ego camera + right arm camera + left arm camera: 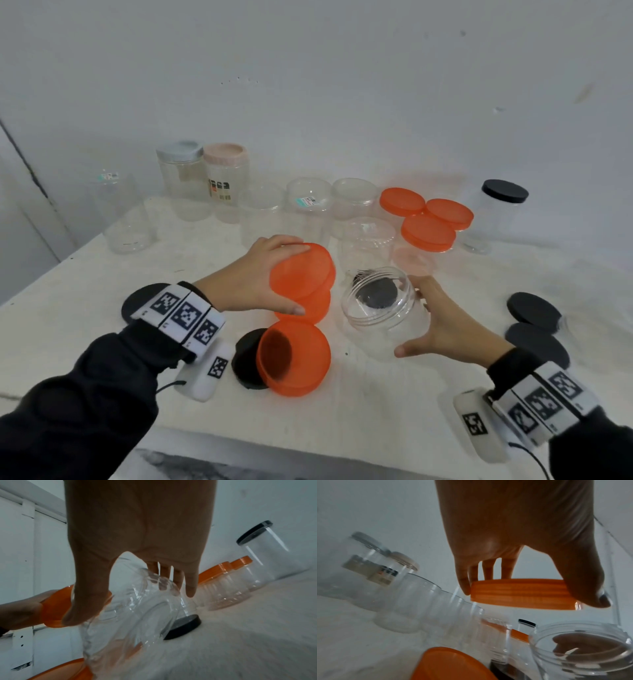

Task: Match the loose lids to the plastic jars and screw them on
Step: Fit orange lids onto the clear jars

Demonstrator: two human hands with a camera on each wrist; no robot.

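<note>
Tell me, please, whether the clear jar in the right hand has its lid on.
No: the jar mouth is open; the left hand holds an orange lid beside it.

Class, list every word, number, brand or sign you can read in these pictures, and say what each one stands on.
No text can be read.
Sticker on the pink-lidded jar: dark blocks and a barcode, too blurred.
Sticker on the open jar at the back: too blurred.
Sticker on the far-left jar: too small.
Wristbands: square black-and-white marker patterns only, no letters.
</note>
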